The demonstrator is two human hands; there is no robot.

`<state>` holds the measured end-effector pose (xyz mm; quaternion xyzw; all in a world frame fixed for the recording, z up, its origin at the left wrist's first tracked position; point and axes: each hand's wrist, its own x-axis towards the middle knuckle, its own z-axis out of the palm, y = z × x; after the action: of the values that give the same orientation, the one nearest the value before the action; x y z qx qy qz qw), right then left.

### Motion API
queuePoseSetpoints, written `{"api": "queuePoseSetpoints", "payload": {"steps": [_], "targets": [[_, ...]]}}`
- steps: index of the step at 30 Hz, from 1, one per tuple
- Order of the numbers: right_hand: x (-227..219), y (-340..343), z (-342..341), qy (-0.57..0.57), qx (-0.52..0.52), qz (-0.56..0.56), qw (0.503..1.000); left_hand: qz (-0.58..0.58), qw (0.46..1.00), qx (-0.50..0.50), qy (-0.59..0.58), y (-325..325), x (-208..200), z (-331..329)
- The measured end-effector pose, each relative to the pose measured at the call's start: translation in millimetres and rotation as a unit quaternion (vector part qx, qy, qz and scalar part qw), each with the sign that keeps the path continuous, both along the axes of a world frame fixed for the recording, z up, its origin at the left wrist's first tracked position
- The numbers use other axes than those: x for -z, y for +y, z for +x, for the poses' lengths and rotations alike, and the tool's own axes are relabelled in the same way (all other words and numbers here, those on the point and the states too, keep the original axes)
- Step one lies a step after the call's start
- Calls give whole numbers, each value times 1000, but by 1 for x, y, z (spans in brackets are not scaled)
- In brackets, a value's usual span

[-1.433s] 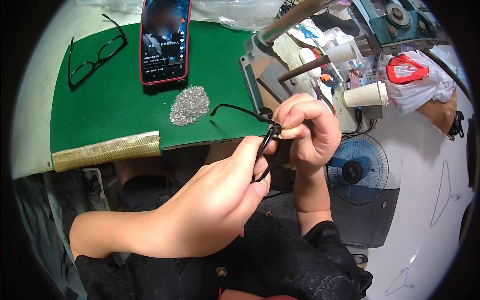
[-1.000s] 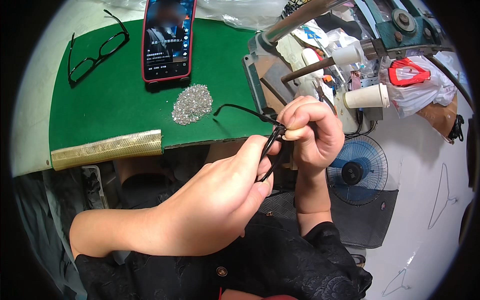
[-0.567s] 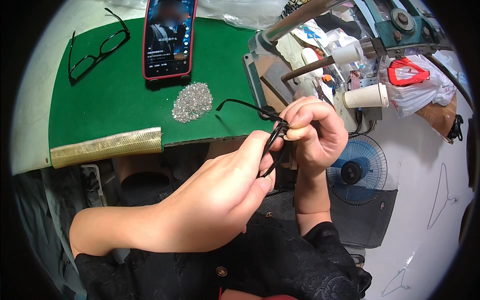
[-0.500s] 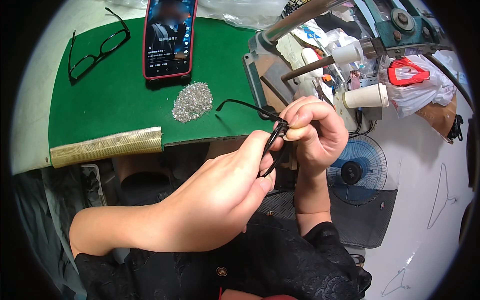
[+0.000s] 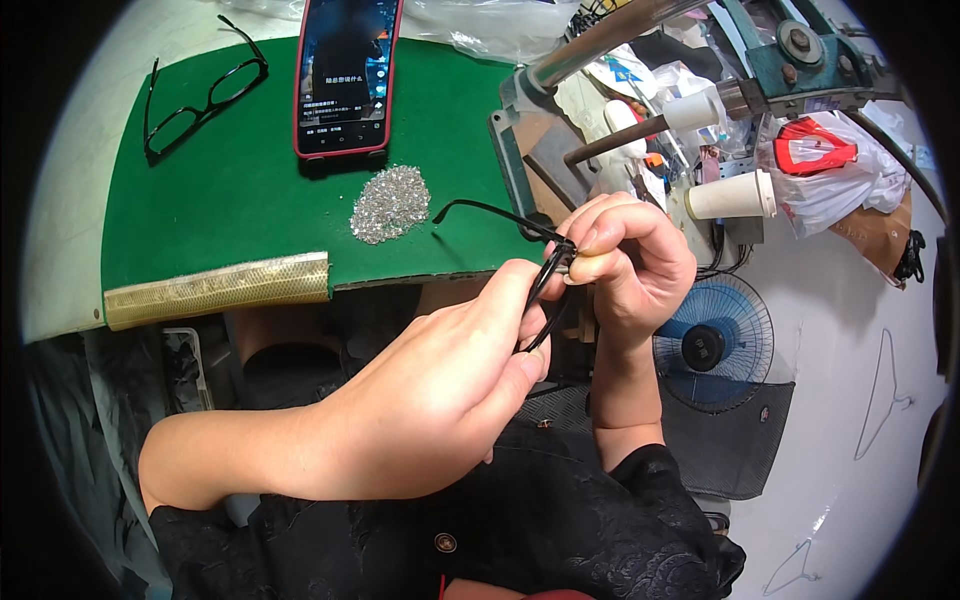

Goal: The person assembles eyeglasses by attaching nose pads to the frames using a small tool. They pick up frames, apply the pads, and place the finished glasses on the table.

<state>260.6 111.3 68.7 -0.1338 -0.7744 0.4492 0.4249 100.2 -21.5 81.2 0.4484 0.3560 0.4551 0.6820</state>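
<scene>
A black eyeglasses frame (image 5: 541, 287) is held just off the table's front edge. My left hand (image 5: 450, 360) is closed round its rims, thumb and fingers on both sides. At the hinge, my right hand (image 5: 635, 260) pinches the corner where the temple joins; whether the fingertips also hold something tiny cannot be made out. One temple arm (image 5: 490, 210) points out to the left over the green mat (image 5: 250, 220). Beyond it on the mat lies a pile of small, shiny, silvery pieces (image 5: 390, 205).
Another black pair of glasses (image 5: 208, 108) rests at the far left, temples unfolded. A red-edged phone (image 5: 345, 80) stands at the back. A gold strip (image 5: 215, 290) lines the table's front edge. At right are a metal hand press (image 5: 800, 50), a paper cup (image 5: 730, 194) and a blue fan (image 5: 715, 340).
The view has shifted slightly, so the table things sit a little farther right. Both hands keep the same grip on the eyeglasses frame.
</scene>
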Motion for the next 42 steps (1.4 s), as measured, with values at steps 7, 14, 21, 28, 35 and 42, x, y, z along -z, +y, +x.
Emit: {"api": "queuePoseSetpoints", "payload": {"steps": [7,14,21,28,35,42], "targets": [[0,0,0,5,-9,-13,1000,-27,997,20,-63,-1,0,-2],[7,3,2,65,-33,-107,992,-78,978,26,-194,7,-2,1],[9,20,2,145,22,-134,980,-44,985,-13,-168,42,-21,12],[28,37,34,152,92,-189,966,69,987,-81,-123,108,-25,26],[37,38,54,84,150,-183,968,51,979,-150,-128,143,-40,40],[39,39,64,97,164,-177,965,36,976,-157,-145,146,-51,52]]}}
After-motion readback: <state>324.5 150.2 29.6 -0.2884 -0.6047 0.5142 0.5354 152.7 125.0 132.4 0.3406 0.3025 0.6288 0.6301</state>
